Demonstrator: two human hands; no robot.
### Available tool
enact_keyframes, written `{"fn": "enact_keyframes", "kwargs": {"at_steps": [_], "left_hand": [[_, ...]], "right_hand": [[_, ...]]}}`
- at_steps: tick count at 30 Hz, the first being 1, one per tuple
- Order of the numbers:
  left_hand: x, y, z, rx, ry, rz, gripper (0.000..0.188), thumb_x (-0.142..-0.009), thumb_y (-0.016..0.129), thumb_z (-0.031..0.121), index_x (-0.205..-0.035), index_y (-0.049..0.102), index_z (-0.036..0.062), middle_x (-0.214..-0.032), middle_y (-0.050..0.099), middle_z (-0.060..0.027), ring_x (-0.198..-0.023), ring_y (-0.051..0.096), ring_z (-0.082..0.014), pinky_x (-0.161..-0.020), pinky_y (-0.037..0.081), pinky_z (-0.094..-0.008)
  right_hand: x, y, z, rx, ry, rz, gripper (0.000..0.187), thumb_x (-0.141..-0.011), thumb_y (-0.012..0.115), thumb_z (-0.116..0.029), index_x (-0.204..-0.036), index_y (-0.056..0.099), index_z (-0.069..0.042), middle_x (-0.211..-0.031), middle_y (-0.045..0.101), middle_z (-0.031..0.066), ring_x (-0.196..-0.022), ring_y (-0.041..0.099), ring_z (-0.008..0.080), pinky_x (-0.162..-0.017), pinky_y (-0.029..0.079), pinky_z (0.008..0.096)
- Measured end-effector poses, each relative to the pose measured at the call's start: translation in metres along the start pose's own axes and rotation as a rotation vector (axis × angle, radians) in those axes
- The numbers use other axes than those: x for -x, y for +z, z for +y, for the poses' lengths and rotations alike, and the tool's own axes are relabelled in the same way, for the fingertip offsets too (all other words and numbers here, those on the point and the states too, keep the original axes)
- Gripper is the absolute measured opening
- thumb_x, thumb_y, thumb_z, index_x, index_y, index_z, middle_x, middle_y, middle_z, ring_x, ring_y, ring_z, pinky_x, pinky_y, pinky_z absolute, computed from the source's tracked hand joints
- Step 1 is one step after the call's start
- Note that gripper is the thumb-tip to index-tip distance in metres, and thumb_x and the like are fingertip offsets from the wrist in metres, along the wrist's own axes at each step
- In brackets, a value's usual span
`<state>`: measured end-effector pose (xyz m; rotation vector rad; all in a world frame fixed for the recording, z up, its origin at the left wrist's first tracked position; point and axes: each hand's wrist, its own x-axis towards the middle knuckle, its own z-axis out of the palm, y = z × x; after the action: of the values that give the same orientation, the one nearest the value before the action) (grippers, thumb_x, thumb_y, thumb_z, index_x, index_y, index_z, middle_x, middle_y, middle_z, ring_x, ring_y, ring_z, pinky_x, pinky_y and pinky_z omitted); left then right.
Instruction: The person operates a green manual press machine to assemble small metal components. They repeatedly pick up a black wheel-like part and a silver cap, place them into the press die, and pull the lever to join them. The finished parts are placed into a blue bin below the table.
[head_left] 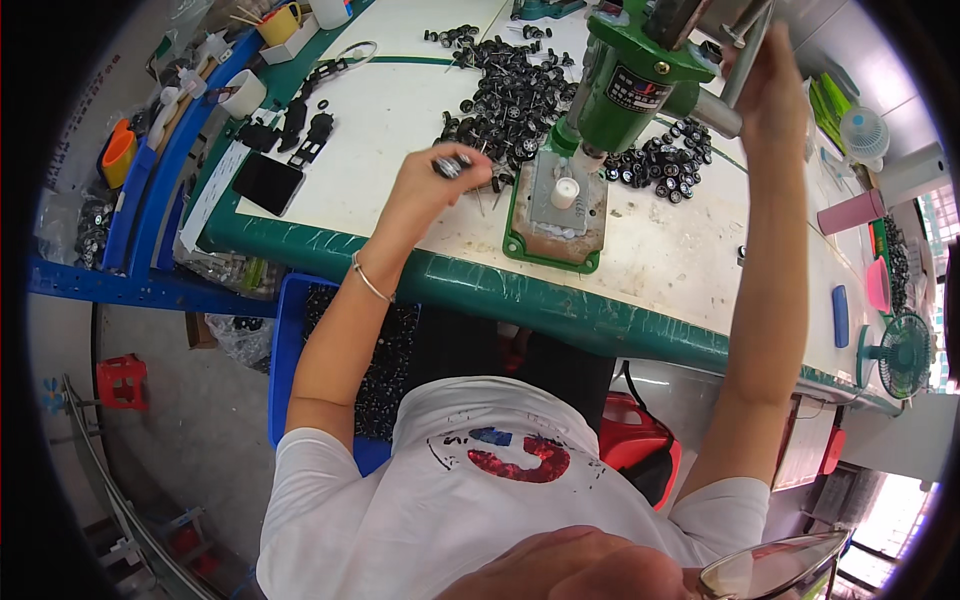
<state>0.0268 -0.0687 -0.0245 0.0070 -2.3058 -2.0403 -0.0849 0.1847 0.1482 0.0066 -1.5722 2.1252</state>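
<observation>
My left hand point(412, 192) is closed around a small black toy wheel point(452, 166), held above the table to the left of a green hand press point(608, 110). How many pieces are in its fingers I cannot make out. Raised at the upper right, my right hand point(776, 88) grips the press's metal lever point(748, 62). Under the ram, a round white fixture point(566, 192) sits on the press's base plate point(545, 245). A heap of black wheels point(510, 95), many with thin metal axles, lies behind my left hand. More loose wheels point(665, 165) are gathered right of the press.
A dark phone point(269, 184) and black plastic parts point(314, 138) lie at the table's left. Below the edge, a blue bin point(283, 365) holds many small black pieces. On the right stand a teal fan point(900, 356), a pink cylinder point(851, 211) and a blue object point(840, 316).
</observation>
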Motion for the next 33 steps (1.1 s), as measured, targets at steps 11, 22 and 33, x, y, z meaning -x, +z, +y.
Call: {"fn": "enact_keyframes", "kwargs": {"at_steps": [11,22,33], "left_hand": [[-0.005,0.027,-0.018,-0.815,0.255,0.110,0.015,-0.070,0.070,-0.001,-0.085,0.069,0.0014,-0.083,0.061,-0.0138,-0.073,0.060,-0.0318,-0.066,0.047,-0.0373],[-0.009,0.014,-0.009,0.057,0.035,0.249,0.013,-0.082,0.072,0.005,-0.094,0.067,0.0017,-0.070,0.059,0.0000,-0.056,0.049,-0.0044,-0.049,0.036,-0.0187],[-0.005,0.046,-0.002,0.362,-0.008,0.082,0.020,-0.083,0.071,0.004,-0.101,0.066,-0.0024,-0.081,0.068,-0.0071,-0.064,0.055,-0.0064,-0.053,0.039,-0.0189]], "right_hand": [[0.072,-0.131,0.137,1.133,-0.223,-0.664,0.019,-0.085,0.064,-0.019,-0.103,0.065,-0.012,-0.096,0.058,0.0069,-0.077,0.062,0.0264,-0.066,0.049,0.0390],[0.069,-0.130,0.144,1.283,-0.427,-0.588,0.011,-0.086,0.064,-0.019,-0.091,0.063,-0.010,-0.093,0.057,0.0045,-0.077,0.061,0.0284,-0.062,0.048,0.0399],[0.113,-0.085,0.109,0.323,0.252,-0.676,0.022,-0.088,0.060,-0.010,-0.106,0.061,0.003,-0.093,0.067,0.0107,-0.082,0.066,0.0137,-0.073,0.052,0.0268]]}}
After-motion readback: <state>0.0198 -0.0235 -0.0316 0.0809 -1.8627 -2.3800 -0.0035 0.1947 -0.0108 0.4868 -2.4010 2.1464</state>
